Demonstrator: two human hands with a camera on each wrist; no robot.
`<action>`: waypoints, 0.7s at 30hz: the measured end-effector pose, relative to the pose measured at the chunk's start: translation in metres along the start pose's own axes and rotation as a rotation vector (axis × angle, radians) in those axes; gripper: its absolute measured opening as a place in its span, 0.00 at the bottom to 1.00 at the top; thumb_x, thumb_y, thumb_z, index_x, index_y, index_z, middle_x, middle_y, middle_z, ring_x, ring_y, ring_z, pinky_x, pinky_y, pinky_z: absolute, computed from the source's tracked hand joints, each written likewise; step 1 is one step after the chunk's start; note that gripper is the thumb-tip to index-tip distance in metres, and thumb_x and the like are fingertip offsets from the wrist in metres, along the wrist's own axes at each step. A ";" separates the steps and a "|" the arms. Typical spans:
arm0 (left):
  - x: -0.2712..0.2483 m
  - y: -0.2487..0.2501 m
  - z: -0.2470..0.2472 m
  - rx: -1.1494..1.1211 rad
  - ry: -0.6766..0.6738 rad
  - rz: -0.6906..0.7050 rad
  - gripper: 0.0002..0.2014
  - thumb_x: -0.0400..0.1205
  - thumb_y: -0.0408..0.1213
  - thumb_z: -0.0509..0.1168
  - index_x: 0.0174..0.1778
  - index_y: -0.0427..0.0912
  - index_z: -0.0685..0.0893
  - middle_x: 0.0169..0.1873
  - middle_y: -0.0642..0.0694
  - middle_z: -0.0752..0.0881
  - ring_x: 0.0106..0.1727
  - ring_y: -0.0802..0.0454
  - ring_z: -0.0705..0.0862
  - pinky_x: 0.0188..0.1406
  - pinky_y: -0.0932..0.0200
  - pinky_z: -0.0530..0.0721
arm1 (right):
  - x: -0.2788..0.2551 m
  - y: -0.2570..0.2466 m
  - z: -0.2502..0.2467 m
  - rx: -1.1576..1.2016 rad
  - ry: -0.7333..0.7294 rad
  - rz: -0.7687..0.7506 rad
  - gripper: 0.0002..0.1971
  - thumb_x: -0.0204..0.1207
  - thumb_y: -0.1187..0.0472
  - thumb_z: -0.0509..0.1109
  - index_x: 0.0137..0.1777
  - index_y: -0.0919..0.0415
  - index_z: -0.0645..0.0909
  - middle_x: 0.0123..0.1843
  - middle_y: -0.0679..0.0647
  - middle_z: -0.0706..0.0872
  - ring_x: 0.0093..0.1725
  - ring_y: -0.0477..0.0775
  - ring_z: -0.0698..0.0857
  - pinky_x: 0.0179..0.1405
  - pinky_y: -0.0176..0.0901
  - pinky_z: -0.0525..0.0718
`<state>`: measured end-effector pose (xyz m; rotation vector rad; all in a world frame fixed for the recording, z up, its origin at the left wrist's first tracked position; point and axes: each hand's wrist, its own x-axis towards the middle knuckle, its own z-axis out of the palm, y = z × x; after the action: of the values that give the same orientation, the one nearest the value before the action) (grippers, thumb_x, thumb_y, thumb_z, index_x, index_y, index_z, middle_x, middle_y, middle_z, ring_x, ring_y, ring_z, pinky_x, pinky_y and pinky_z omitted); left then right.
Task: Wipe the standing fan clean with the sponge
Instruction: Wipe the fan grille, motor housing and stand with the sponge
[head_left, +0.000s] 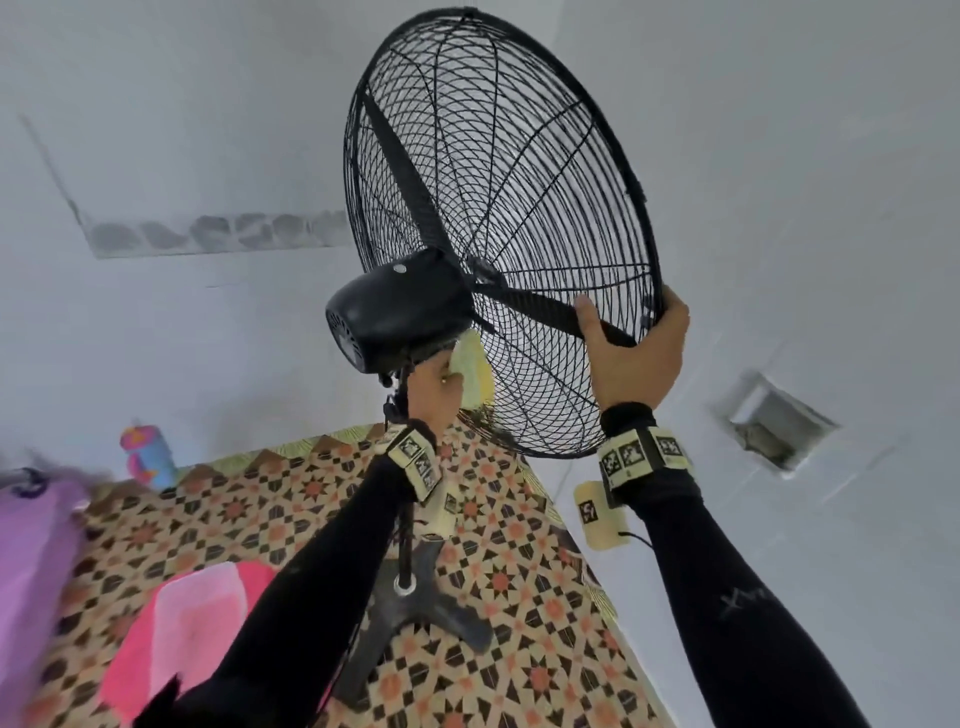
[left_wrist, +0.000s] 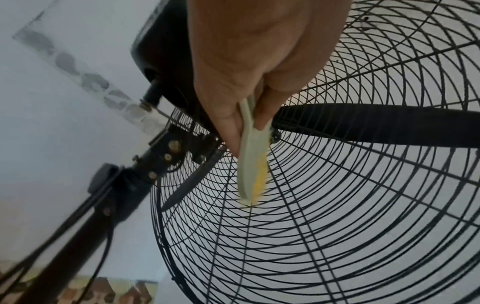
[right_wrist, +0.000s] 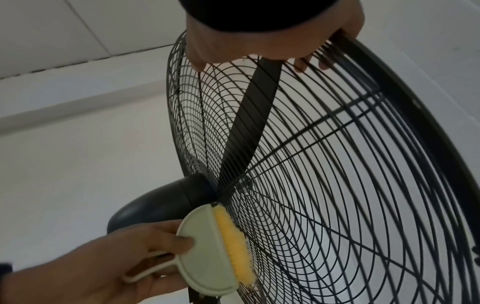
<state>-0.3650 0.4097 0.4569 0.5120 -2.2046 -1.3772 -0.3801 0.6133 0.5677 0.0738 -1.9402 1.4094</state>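
Maybe the fan (head_left: 498, 234) tips if the left hand (right_wrist: 109, 257), gripping the sponge (right_wrist: 221, 251), pushes hard while the right hand (head_left: 631, 358) clutching the cage (head_left: 613, 171) slips

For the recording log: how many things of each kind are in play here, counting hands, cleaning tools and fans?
Hands: 2, left hand and right hand
Cleaning tools: 1, sponge with a pale green holder
Fans: 1, standing fan
Total: 4

Left hand (head_left: 434, 387), mid-frame, pinches a pale-green sponge holder; right hand (head_left: 631, 358), right of centre, curls over a black wire rim.
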 end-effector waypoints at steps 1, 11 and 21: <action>0.000 -0.002 -0.004 0.006 -0.008 -0.012 0.13 0.81 0.22 0.63 0.56 0.35 0.89 0.47 0.43 0.86 0.48 0.46 0.80 0.46 0.61 0.71 | -0.001 -0.001 0.000 0.003 0.008 -0.004 0.43 0.64 0.27 0.78 0.74 0.51 0.73 0.67 0.44 0.81 0.68 0.47 0.81 0.66 0.47 0.83; 0.012 -0.011 -0.007 -0.334 -0.135 -0.234 0.20 0.83 0.19 0.64 0.73 0.29 0.82 0.62 0.39 0.86 0.60 0.41 0.84 0.64 0.39 0.87 | -0.003 -0.001 0.000 0.009 0.014 0.020 0.46 0.63 0.27 0.78 0.75 0.52 0.73 0.68 0.44 0.81 0.68 0.46 0.80 0.64 0.44 0.81; 0.003 -0.014 -0.002 -0.386 -0.169 -0.186 0.20 0.85 0.21 0.65 0.74 0.33 0.82 0.63 0.39 0.87 0.64 0.41 0.85 0.68 0.39 0.86 | -0.007 0.003 -0.003 -0.036 0.039 -0.026 0.46 0.65 0.26 0.76 0.75 0.55 0.73 0.68 0.47 0.81 0.68 0.48 0.80 0.63 0.50 0.84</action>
<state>-0.3651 0.4007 0.4456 0.4805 -1.9791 -1.9532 -0.3748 0.6146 0.5621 0.0543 -1.9251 1.3487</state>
